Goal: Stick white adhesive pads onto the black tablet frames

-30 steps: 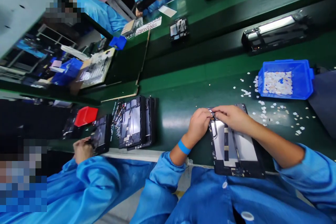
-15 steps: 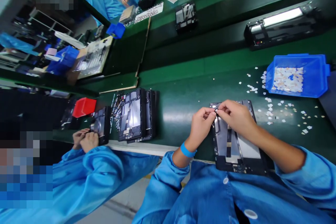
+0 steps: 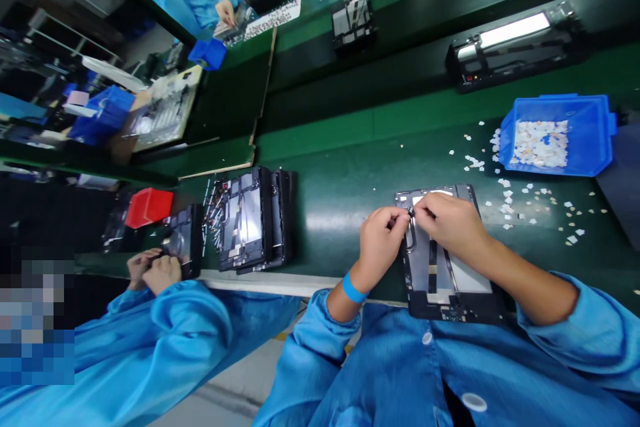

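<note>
An opened tablet lies on the green bench in front of me, its inner side up, with grey panels and dark strips showing. Over its upper left corner my left hand is closed in a pinch on a small black part. From the other side, my right hand pinches the same part, its fingertips almost meeting the left ones. Just below the fingers a thin black cable curves along the tablet's left side. The fingers partly cover the part, and its exact kind cannot be made out.
A blue bin with small white pieces stands at right, more pieces scattered beside it. Stacked tablets lie left, near thin loose parts and a red bin. A co-worker's hands work there. More tablets lie farther back.
My view has shifted slightly, so most things sit a little farther left. Both hands stay at the tablet's upper left corner, fingertips slightly farther apart, with more of the black part showing.
</note>
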Motion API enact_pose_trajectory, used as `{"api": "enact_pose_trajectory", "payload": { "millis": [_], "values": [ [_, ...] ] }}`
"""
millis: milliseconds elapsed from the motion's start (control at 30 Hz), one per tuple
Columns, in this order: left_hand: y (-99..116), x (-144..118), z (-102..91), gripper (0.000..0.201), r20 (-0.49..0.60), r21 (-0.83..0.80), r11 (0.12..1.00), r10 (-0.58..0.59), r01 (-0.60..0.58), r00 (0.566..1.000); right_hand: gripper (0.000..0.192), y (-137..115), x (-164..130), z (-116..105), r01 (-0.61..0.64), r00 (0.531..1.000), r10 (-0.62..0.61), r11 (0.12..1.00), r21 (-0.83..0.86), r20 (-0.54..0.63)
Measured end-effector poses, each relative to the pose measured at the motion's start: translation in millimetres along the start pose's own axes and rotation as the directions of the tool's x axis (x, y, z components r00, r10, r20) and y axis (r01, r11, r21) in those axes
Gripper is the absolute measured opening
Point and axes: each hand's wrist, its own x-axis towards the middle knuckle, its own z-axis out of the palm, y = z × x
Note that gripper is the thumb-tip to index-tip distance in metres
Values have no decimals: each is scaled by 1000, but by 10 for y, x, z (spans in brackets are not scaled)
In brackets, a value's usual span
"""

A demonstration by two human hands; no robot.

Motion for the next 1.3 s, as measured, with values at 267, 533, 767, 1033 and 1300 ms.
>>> {"api": "enact_pose_trajectory", "payload": {
  "millis": [267,533,767,1033,1300],
  "values": [
    [19,88,24,14,99,-236,954,-164,183,981,17,116,2,-288,65,998,-66,995,-78,-10],
    [-28,14,56,15,61,-112,991,-62,69,996,24,-138,5,91,63,998,-59,992,-110,35],
    [-47,99,17,11,102,-256,955,-125,147,987,13,555,189,-741,-398,917,363,869,-294,-167],
    [-67,158,42,13,113,-356,904,-209,236,971,16,297,-7,-515,-101,988,113,989,-112,104],
    [-70,91,60,10,20,-268,957,-109,111,994,24,-108,68,117,15,989,-5,997,-73,146]
  ]
}}
